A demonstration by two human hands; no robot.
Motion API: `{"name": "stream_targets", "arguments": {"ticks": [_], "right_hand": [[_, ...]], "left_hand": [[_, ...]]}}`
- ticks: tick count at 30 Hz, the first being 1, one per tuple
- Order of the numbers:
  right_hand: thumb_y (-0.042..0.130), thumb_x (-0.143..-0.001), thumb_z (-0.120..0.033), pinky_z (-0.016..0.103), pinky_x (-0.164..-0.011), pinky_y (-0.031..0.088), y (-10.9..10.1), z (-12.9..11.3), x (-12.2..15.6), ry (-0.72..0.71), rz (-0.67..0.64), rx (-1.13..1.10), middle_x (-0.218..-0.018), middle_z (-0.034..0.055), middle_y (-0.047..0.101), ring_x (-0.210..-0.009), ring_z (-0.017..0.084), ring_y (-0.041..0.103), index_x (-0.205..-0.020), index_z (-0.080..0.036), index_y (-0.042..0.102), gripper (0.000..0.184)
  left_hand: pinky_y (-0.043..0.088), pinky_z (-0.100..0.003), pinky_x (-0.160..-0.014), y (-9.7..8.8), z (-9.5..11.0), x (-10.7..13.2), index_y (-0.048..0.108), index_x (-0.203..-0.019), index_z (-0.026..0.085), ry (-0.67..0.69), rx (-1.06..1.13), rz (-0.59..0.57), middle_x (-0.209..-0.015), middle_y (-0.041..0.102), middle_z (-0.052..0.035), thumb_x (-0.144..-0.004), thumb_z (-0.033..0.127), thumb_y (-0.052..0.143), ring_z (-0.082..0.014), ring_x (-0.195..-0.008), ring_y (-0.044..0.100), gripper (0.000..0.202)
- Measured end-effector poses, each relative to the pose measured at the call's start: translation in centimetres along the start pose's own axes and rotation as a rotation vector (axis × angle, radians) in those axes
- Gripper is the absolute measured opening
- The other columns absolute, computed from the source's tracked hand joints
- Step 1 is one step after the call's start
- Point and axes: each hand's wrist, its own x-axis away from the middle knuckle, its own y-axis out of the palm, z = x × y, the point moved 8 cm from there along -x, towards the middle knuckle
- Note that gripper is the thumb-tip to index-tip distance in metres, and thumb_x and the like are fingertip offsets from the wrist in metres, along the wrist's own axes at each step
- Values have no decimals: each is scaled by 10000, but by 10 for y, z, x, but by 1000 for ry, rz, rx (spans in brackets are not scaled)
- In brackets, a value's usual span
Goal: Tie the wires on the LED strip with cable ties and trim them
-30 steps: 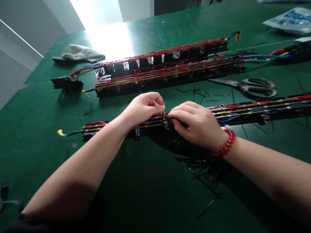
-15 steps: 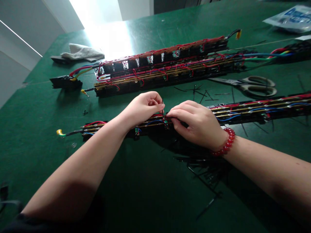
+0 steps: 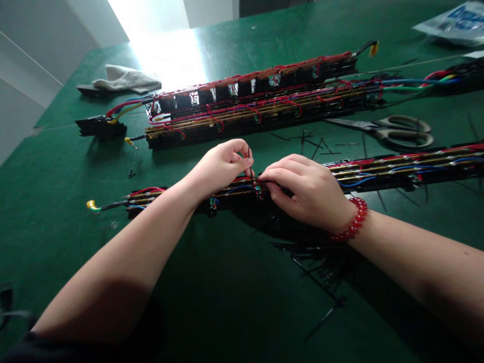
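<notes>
A long black rail (image 3: 363, 174) with brass strips and red and blue wires lies across the table in front of me. At its middle, next to a small green circuit board (image 3: 258, 189), my left hand (image 3: 227, 164) pinches a thin black cable tie (image 3: 250, 164) that stands up from the rail. My right hand (image 3: 302, 189), with a red bead bracelet (image 3: 353, 219) at the wrist, is closed just right of that board. Thumb and forefinger press on a dark thin strip, apparently a part of the tie; its far end is hidden by the fingers.
Two more wired rails (image 3: 260, 113) lie behind, with scissors (image 3: 401, 132) to their right. Loose cable ties (image 3: 321, 259) are heaped in front, and cut pieces (image 3: 306, 140) are scattered behind my rail. A grey cloth (image 3: 126, 79) and a plastic bag (image 3: 454, 25) lie further back.
The left fingertips have shifted slightly left and up, and the tie between them now curves more. My right hand has hardly moved. The view has shifted a little.
</notes>
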Motion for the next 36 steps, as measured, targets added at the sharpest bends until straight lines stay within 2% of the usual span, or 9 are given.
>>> {"name": "stream_targets", "arguments": {"ticks": [5,10,21,27,32,36], "right_hand": [[565,-940,-163,368,-827,546,1,1,1,3,-1,5,-970,71,767,-899,225,666,-1000,-180,690,140],[556,-947,-168,364,-833,540,1,1,1,8,-10,5,-968,58,763,-902,221,663,-1002,-195,686,144],[560,-937,-169,374,-823,544,1,2,1,21,-16,-2,-973,63,767,-894,225,661,-995,-195,700,154],[561,-934,-168,374,-835,547,2,2,1,15,-9,7,-975,66,767,-898,226,658,-997,-193,703,158],[554,-943,-178,373,-826,543,2,1,1,16,-12,15,-980,69,766,-898,225,657,-993,-188,700,154],[549,-939,-184,380,-833,536,4,3,1,36,-33,-6,-977,68,763,-914,228,658,-1005,-199,703,168]], "left_hand": [[384,-199,-567,-1,5,1,592,-820,172,16,0,15,-675,650,26,-859,186,628,-80,-591,567,55],[366,-190,-549,-1,0,0,572,-797,168,-60,30,26,-637,636,37,-878,152,602,-72,-563,558,88],[352,-174,-516,-3,-4,1,572,-785,171,-90,41,38,-617,624,45,-889,129,593,-59,-526,540,114],[381,-200,-559,-2,-1,0,594,-807,174,-33,-51,51,-634,654,31,-878,169,617,-81,-567,583,75],[360,-233,-578,-6,-1,0,657,-796,172,-20,-299,113,-651,645,26,-819,217,684,-100,-609,568,57],[383,-247,-614,-8,-3,-2,673,-813,167,12,-310,129,-705,652,11,-810,261,682,-113,-655,562,95]]}}
